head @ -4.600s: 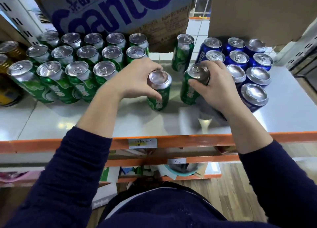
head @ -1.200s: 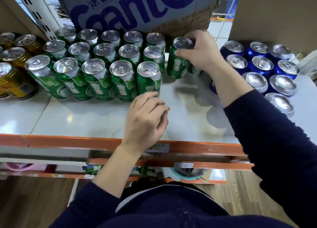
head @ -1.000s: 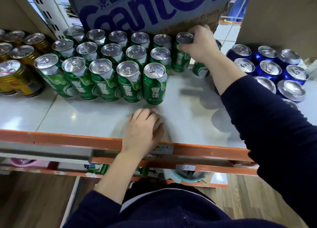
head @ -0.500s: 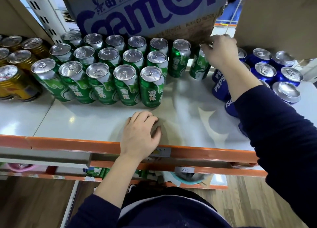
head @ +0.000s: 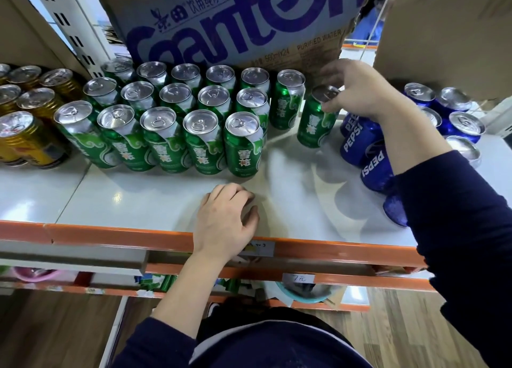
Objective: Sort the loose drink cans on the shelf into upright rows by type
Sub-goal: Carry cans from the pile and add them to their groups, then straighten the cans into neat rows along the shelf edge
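Note:
Green cans (head: 155, 118) stand upright in three rows on the white shelf (head: 133, 201). One more green can (head: 288, 101) stands at the right end of the back row. My right hand (head: 357, 90) grips the top of a single green can (head: 313, 123) standing upright to the right of those rows. My left hand (head: 227, 220) rests palm down on the shelf near the front edge, fingers curled, holding nothing. Blue Pepsi cans (head: 357, 137) stand in a group at the right, partly hidden behind my right forearm.
Gold cans (head: 25, 123) stand at the far left. A large cardboard water carton (head: 235, 21) sits behind the green cans, another carton (head: 448, 29) overhangs the blue cans. The orange shelf edge (head: 110, 234) runs along the front, with lower shelves beneath.
My right hand set one green can at the end of the back row, then took hold of the other green can further right. My left hand drew back to the shelf's front edge.

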`<state>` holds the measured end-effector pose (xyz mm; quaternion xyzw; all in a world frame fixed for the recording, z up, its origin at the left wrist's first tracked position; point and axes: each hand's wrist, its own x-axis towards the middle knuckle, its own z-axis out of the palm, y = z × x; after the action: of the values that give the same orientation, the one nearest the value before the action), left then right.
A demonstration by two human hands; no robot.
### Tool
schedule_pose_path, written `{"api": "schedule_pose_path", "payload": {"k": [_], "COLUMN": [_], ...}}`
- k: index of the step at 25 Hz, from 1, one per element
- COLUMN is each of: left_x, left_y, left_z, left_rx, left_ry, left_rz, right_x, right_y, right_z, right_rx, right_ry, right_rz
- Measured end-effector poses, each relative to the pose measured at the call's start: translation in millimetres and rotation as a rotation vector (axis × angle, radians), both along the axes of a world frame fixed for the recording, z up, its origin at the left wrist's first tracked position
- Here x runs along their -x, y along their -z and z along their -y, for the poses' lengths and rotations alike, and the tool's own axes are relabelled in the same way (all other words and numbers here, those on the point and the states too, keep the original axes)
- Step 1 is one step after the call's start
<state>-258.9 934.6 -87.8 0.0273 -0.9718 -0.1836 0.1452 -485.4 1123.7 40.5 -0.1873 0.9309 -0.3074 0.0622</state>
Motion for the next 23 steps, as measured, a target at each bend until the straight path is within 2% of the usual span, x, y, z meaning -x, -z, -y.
{"api": "schedule_pose_path", "payload": {"k": [2, 4, 7, 10, 14, 23], "left_x": [0.5, 0.7, -0.8, -0.9, -0.1, -1.7], "left_y": [-1.2, -0.8, -0.7, -1.9, -1.8, -2.2], "left_z": [-0.7, -0.2, 0.2, -1.0, 0.8, 6.0], "left_rx": [-0.002, -0.005, -0.027, -0.033, -0.033, -0.043], "left_ry": [0.003, 0.004, 0.000, -0.002, -0.005, 0.074], "left_rz": [0.006, 0.006, -0.007, -0.022, -0.012, 0.034], "right_x": [-9.1, -14.0, -22.3, -28.1, -33.9, -41.1], "right_y": [0.9, 3.3, 14.0, 18.4, 19.3, 28.2], "right_z": [-0.2, 4.1, 11.5, 12.7, 33.0, 53.1], "right_rx": [0.001, -0.084, -0.164, -0.091, 0.018, -0.035], "right_ry": [-0.051, -0.058, 0.040, 0.091, 0.015, 0.053], "right_rz": [0.023, -0.037, -0.157, -0.185, -0.219, -0.198]}}
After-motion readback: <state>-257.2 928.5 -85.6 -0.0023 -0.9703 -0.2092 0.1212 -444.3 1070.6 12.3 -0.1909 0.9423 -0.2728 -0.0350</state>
